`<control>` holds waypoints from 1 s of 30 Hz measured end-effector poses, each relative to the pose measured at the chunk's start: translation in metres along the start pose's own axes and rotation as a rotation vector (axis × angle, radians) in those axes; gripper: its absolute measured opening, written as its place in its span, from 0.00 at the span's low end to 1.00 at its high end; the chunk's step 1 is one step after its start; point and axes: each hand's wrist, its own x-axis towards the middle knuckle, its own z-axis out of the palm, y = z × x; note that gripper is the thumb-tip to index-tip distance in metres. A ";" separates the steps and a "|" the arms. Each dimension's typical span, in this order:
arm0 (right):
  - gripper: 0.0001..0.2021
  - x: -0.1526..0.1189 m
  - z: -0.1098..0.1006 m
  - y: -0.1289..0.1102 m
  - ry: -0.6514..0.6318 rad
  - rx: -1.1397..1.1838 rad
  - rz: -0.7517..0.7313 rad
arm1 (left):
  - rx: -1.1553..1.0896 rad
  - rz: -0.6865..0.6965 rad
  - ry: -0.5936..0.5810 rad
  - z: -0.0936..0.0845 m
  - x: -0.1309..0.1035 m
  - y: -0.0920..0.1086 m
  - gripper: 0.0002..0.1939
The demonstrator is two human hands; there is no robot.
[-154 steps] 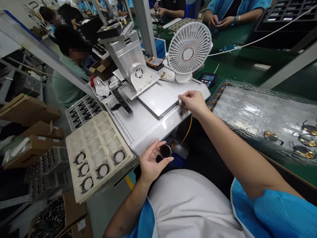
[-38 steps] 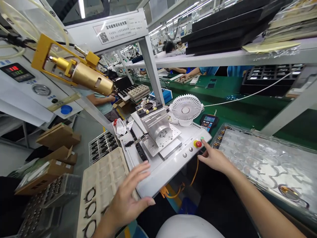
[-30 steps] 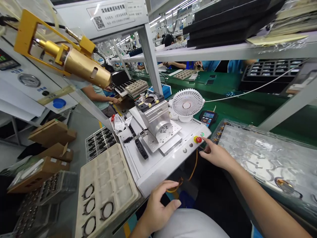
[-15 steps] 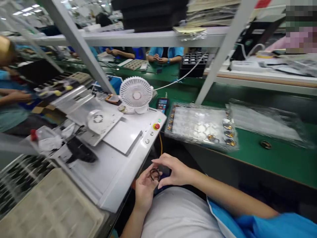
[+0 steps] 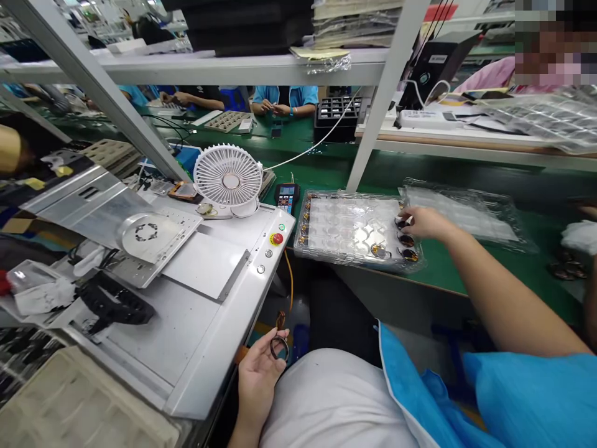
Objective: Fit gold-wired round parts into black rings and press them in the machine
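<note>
My left hand [image 5: 262,367] pinches a dark ring [image 5: 279,350] by its edge, low in front of my body. An orange-brown flex strip [image 5: 280,320] sticks up from the ring. My right hand [image 5: 422,223] is at the right end of a clear plastic tray [image 5: 359,258], its fingers closed at a dark round part [image 5: 401,221] in the tray's right column. Two more such parts lie below it, the nearer one [image 5: 410,255] with orange on it. A separate round part [image 5: 380,251] lies near the tray's front edge.
To the left is a white machine [image 5: 219,336] with a red button [image 5: 277,239] and a white fan [image 5: 228,177]. A handheld keypad device [image 5: 286,198] lies beside the tray. Another clear tray [image 5: 466,214] lies behind my right hand. A metal shelf post [image 5: 389,93] rises behind.
My right hand has left the ring and moved right to the tray's round parts. My left hand keeps the ring, now with its orange strip showing. The view has turned right.
</note>
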 end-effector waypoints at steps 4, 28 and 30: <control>0.19 0.001 -0.005 -0.012 -0.015 0.076 -0.085 | -0.022 -0.013 -0.018 0.000 -0.002 0.001 0.25; 0.11 -0.110 0.154 -0.315 -0.483 1.020 -0.529 | -0.214 0.058 -0.197 -0.007 -0.022 0.043 0.53; 0.10 -0.114 0.158 -0.316 -0.457 1.037 -0.548 | -0.233 0.076 -0.182 -0.008 -0.022 0.041 0.54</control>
